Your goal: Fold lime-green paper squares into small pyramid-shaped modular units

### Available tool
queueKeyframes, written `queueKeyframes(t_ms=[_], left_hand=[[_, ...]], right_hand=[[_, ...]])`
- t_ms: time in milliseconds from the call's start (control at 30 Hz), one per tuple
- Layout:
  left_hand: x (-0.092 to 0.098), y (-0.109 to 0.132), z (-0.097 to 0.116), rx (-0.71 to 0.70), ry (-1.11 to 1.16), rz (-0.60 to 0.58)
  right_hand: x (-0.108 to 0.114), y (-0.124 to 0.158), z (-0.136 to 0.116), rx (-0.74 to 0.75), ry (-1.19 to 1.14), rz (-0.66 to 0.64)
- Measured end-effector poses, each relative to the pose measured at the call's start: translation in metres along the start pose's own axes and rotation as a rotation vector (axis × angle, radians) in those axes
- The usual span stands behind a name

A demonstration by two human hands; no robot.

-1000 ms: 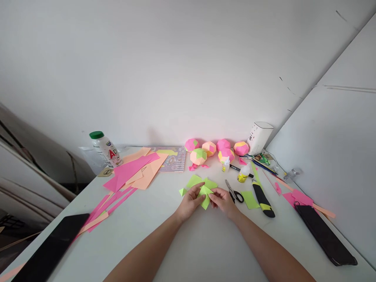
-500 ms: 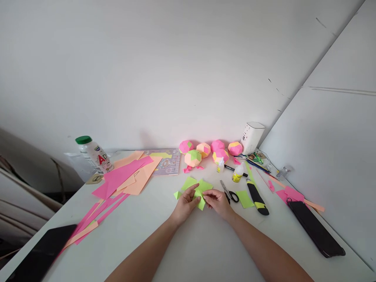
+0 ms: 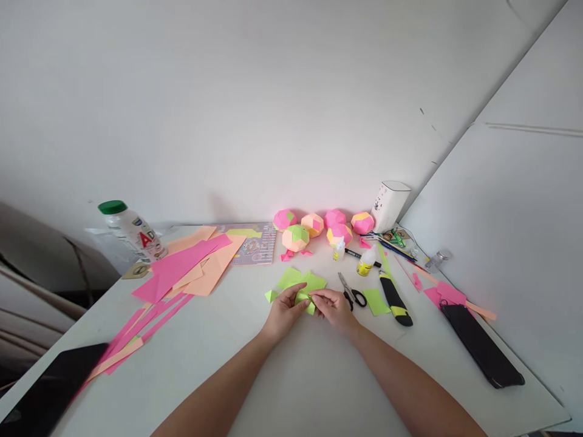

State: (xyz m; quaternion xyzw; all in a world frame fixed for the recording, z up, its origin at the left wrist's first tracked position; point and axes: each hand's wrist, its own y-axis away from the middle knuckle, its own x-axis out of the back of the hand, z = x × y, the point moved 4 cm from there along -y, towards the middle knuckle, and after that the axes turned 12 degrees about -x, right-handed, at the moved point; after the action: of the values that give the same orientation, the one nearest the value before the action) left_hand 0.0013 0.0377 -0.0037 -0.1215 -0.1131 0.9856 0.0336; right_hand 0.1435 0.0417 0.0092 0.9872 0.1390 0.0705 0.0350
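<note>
Head camera: just right of the hands lie scissors (image 3: 351,295), a green paper square (image 3: 376,301) and a yellow-black utility knife (image 3: 395,299). Just beyond the hands are flat green sheets (image 3: 300,279), and farther back a cluster of paper balls (image 3: 295,237). Pink and orange sheets (image 3: 191,267) lie well off to the left. The left hand (image 3: 285,312) and right hand (image 3: 334,308) meet on a folded green paper piece (image 3: 304,298). Each pinches it between thumb and fingertips, low over the table (image 3: 291,376), and the fingers hide part of it.

Green paper (image 3: 308,300) folded smaller; left hand (image 3: 283,312), right hand (image 3: 334,308) closer
</note>
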Motion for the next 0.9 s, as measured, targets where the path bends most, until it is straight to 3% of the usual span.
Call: queueKeyframes(t_ms=[233,467,700,900], left_hand=[[-0.0013,-0.0007,0.0007,0.020,0.063,0.055],[-0.0003,-0.0002,-0.0004,0.015,0.033,0.045],[0.0017,-0.0015,0.0056,-0.148,-0.194,-0.009],[-0.0033,0.0014,0.0061,-0.035,-0.153,-0.066]], right_hand=[[-0.0009,0.0009,-0.0033,0.123,0.103,0.069],[-0.0012,0.0007,-0.0067,0.133,0.133,0.108],[-0.0025,0.0027,-0.0090,0.142,0.127,0.130],[0.0005,0.0011,-0.0037,0.099,0.115,0.137]])
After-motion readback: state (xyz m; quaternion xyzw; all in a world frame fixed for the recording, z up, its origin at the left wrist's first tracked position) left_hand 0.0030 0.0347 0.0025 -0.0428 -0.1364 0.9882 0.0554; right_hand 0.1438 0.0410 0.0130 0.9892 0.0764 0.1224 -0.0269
